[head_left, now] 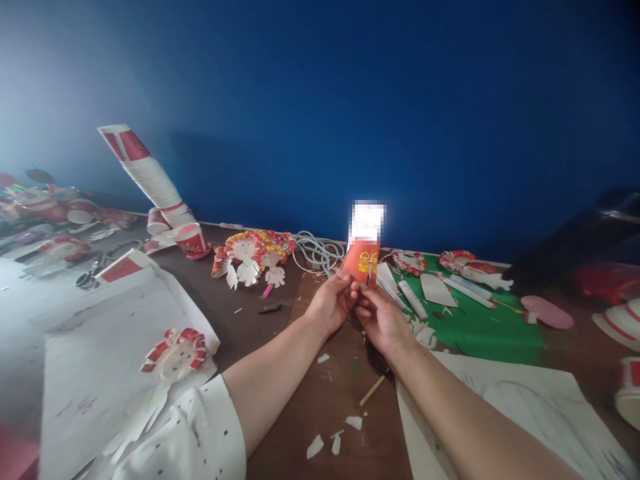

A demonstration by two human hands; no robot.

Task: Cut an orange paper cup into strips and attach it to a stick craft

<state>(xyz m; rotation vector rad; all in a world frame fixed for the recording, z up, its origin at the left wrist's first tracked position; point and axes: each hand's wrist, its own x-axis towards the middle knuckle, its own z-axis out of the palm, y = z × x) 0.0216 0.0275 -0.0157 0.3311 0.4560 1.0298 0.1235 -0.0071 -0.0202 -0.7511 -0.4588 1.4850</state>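
Note:
My left hand [332, 303] and my right hand [382, 319] meet over the middle of the table, thumbs and fingers pinched on the lower edge of an orange-red printed paper piece [358, 259]. Yellow lettering runs across it, and a narrow slit shows near its right side. The upper part is white and blurred into blocks, so its shape is unclear. Under my right wrist, a dark rounded object and a thin wooden stick [373, 391] are partly hidden. Small white paper scraps [315, 447] lie on the brown tabletop [285, 413] below my hands.
Paper-cup figures [246, 257] and coiled pale cable [320, 252] lie at the back. A tall leaning stack of paper cups [153, 180] stands left. Glue-stick-like tubes and scraps cover a green sheet [480, 333] at right. Large white sheets [115, 340] flank me.

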